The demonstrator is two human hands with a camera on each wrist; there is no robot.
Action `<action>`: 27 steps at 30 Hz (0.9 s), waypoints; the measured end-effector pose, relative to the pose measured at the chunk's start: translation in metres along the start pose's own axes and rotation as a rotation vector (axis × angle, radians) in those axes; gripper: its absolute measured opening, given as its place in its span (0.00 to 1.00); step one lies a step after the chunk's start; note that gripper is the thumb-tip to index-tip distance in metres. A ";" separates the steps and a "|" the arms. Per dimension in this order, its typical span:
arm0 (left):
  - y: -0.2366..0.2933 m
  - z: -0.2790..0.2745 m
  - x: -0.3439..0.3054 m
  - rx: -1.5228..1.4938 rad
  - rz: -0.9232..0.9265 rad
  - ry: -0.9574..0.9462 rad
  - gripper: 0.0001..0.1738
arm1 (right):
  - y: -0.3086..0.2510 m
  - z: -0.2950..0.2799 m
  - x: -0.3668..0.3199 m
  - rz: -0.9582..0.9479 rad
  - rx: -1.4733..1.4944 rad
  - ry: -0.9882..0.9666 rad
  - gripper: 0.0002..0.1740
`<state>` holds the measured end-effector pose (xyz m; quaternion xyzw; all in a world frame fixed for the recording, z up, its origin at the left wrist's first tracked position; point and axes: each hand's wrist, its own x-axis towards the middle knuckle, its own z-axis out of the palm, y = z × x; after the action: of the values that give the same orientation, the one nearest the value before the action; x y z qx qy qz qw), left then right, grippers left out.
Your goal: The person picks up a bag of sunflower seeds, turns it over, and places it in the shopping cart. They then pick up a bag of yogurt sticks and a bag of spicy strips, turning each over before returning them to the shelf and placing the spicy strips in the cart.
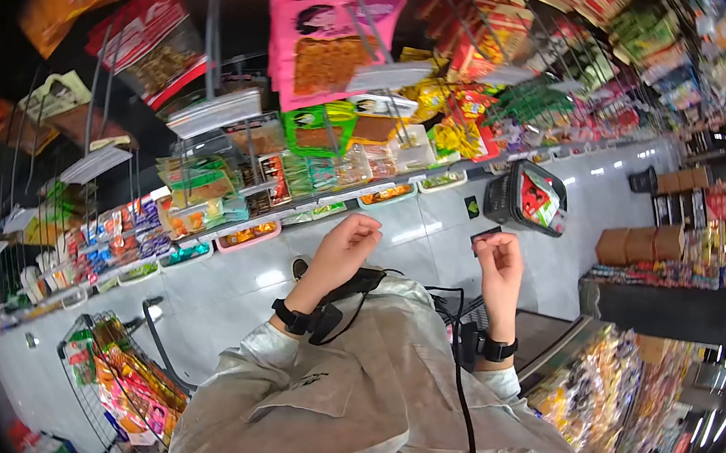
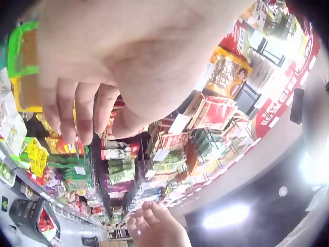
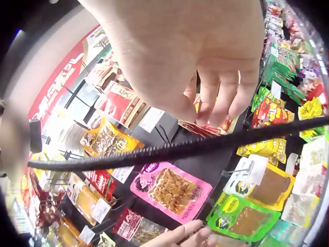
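My left hand [image 1: 344,253] is raised in front of my body, palm inward, its fingers loosely bent around nothing. Level with it, to the right, my right hand [image 1: 502,267] also has relaxed fingers and no object in them. In the left wrist view the left hand [image 2: 123,67] overlaps the hanging snack packets, and the right hand [image 2: 157,226] shows low down. Beyond both hands is a rack with pink snack packets [image 1: 330,39] and green snack packets [image 1: 318,129] on hooks. In the right wrist view a black cable [image 3: 180,153] crosses below the right hand [image 3: 195,56].
A dark shopping basket [image 1: 499,191] with packets inside stands on the tiled floor by the rack. At lower left is a wire cart [image 1: 80,391] holding bagged goods. Bagged snacks [image 1: 589,404] are piled close on my right. Small trays [image 1: 250,236] line the rack's foot.
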<state>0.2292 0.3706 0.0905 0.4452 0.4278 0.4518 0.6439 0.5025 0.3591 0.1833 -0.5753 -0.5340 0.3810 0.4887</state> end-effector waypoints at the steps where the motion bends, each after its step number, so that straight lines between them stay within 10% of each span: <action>1: -0.001 0.008 -0.002 0.013 -0.023 -0.049 0.11 | 0.005 -0.004 -0.008 0.021 0.010 0.000 0.07; 13: -0.005 0.105 -0.044 0.192 -0.004 -0.051 0.11 | 0.049 -0.082 -0.054 0.081 0.009 -0.120 0.06; 27: -0.034 0.160 -0.245 0.101 -0.087 0.717 0.10 | 0.091 -0.021 -0.059 0.010 0.101 -0.905 0.06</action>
<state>0.3334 0.0981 0.1321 0.2709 0.6668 0.5297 0.4488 0.5367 0.3016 0.0953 -0.3288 -0.6719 0.6219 0.2318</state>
